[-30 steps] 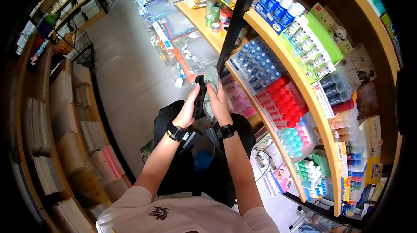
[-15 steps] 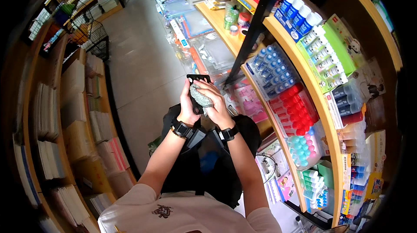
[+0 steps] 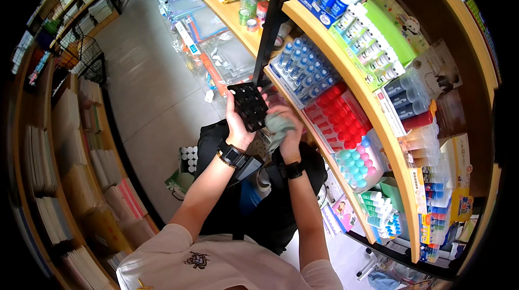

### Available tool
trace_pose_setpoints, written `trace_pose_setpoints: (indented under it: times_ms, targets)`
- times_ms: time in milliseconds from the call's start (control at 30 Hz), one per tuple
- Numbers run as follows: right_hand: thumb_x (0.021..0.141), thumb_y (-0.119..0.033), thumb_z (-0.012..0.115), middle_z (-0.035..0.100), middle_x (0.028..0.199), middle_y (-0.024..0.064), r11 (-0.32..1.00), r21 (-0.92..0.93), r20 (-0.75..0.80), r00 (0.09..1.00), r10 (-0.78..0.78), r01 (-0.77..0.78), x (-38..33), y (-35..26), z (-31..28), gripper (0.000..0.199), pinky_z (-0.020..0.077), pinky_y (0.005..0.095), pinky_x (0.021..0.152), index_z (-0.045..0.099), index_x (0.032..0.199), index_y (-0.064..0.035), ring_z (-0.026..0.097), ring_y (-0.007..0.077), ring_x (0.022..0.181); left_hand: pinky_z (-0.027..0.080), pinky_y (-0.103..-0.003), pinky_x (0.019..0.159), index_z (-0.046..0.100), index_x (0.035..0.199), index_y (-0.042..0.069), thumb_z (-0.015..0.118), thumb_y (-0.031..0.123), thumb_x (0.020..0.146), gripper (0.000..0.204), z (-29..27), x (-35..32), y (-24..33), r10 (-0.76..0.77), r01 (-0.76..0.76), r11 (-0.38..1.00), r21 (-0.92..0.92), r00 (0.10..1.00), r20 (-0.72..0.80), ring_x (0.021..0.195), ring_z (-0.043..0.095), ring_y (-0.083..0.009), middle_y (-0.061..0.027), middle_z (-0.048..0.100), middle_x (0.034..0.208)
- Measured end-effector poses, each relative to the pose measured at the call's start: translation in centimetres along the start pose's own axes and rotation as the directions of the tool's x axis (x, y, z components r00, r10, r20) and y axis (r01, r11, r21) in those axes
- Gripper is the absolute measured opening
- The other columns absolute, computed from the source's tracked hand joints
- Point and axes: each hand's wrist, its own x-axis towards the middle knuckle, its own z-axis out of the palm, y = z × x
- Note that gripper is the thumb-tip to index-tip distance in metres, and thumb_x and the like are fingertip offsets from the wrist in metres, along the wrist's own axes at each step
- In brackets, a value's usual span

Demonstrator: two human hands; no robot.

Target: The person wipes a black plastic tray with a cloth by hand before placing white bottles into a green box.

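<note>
In the head view, the person's left hand grips a black tray with a grid of round holes, fingers closed round its lower left edge, holding it tilted up in front of the shelves. The right hand is closed on a crumpled grey-green cloth, pressed against the tray's lower right corner. Both wrists carry dark bands.

Just beyond the tray a black upright post crosses the wooden shelf. Right of the hands stand rows of blue-capped bottles, then red-capped ones and pink and teal caps lower down. Clear plastic pouches lie on the floor-level display behind the tray. A small box of white-topped bottles sits on the floor left of the left forearm. Stacked paper goods fill the opposite shelving, well apart.
</note>
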Motion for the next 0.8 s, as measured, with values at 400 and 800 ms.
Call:
trace_pose_setpoints:
  times_ms: [400,800]
  targets:
    - [0.081,-0.010,0.050,0.030,0.144,0.0155,0.756,-0.615,0.304,0.952,-0.034,0.223,2.0,0.4,3.0,0.052,0.0226,0.0430,0.108,0.041,0.132,-0.0010,0.024,0.0390,0.133,0.048,-0.032,0.086,0.053,0.118,0.009,0.042,0.051,0.091,0.051,-1.9,-1.2,1.7,-0.021,0.041,0.988,0.146,0.991,-0.136,0.097,0.059,-0.0193,-0.0060,0.060,0.111]
    - [0.083,-0.014,0.040,0.062,0.088,0.0115,0.958,0.062,0.078,0.958,0.275,-0.280,1.9,1.5,8.3,0.030,0.0439,0.0294,0.075,0.061,0.093,0.0047,0.056,0.0154,0.081,0.032,-0.049,0.104,0.025,0.135,-0.006,0.034,0.053,0.089,0.075,-3.3,-1.2,11.2,0.244,-0.239,0.967,-0.084,0.968,0.059,0.119,0.041,-0.0402,-0.0300,0.036,0.132]
